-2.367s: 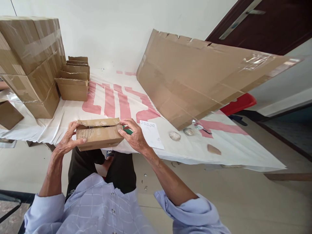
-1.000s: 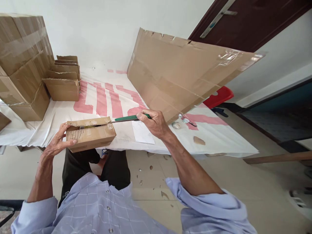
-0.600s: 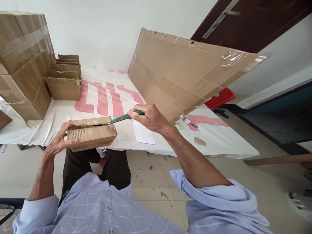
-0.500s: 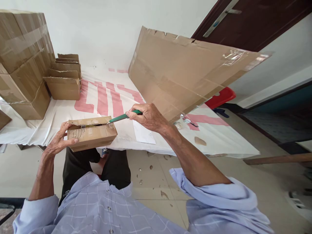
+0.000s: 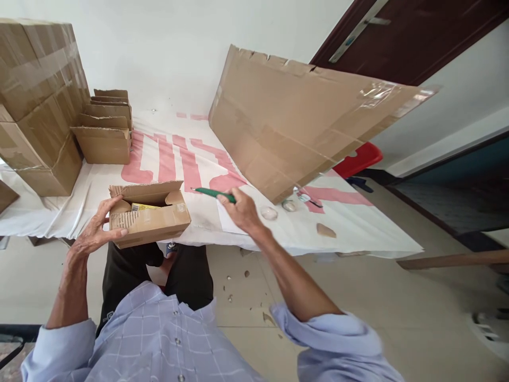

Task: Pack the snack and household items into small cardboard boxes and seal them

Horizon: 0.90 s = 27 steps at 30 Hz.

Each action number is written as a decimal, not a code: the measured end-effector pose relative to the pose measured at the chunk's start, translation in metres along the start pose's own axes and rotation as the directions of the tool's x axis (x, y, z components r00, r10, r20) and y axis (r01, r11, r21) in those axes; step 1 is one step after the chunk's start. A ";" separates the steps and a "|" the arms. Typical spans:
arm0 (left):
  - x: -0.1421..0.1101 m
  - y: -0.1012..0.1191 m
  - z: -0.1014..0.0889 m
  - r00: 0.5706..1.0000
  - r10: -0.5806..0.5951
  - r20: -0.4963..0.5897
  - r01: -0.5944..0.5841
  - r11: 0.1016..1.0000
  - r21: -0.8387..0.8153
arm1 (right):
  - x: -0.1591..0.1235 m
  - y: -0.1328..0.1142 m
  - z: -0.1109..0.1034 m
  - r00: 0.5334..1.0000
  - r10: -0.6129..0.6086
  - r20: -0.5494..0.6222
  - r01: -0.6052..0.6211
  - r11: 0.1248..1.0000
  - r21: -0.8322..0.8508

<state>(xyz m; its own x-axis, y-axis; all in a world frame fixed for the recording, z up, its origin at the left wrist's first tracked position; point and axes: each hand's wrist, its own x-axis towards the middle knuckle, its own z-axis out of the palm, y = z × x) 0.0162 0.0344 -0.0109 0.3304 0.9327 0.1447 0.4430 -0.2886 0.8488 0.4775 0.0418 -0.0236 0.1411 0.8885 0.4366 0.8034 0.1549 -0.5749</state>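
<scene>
A small cardboard box (image 5: pixel 153 225) sits at the table's front edge with its lid flap raised. Inside it a yellow printed item (image 5: pixel 143 207) shows in part; the rest of the contents is hidden. My left hand (image 5: pixel 99 225) grips the box's left end, thumb on the front and fingers at the back corner. To the right of the box, my right hand (image 5: pixel 240 209) is closed around a green utility knife (image 5: pixel 214 194). The knife's tip points left and is apart from the box.
Stacked taped cartons (image 5: pixel 40 101) and several open small boxes (image 5: pixel 103 143) stand at the left. A large cardboard sheet (image 5: pixel 286 116) leans at the back right. Clear tape rolls (image 5: pixel 269 213) and a cardboard scrap (image 5: pixel 326 230) lie on the white-and-pink cloth (image 5: pixel 369 233).
The box's flap has lifted, showing the yellow item inside. My right hand has drawn the utility knife away from the box, down and to the right. My left hand stays on the box.
</scene>
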 end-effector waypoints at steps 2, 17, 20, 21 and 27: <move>-0.001 0.001 -0.002 1.000 0.009 0.025 -0.009 1.000 -0.013 | -0.022 0.010 0.038 0.995 0.094 0.015 -0.093 0.996 -0.014; -0.003 0.000 -0.005 0.997 0.071 0.008 -0.071 0.997 0.008 | -0.014 -0.040 0.056 0.966 -0.253 0.053 0.219 0.910 0.352; -0.004 0.003 -0.005 0.996 0.091 -0.021 -0.089 0.995 0.053 | -0.009 -0.068 0.046 0.932 -0.341 0.120 0.272 0.881 0.388; -0.005 0.005 -0.004 0.995 0.096 -0.024 -0.094 0.993 0.069 | -0.008 -0.074 0.044 0.921 -0.361 0.147 0.282 0.877 0.388; -0.008 0.012 -0.005 0.990 0.135 -0.041 -0.129 0.985 0.118 | -0.005 -0.079 0.040 0.878 -0.416 0.238 0.301 0.865 0.402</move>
<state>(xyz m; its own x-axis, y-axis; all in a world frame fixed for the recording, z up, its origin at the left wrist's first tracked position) 0.0149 0.0245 0.0003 0.3524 0.8933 0.2790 0.4918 -0.4304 0.7569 0.3899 0.0427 -0.0081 -0.3479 0.8184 0.4573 0.5051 0.5745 -0.6441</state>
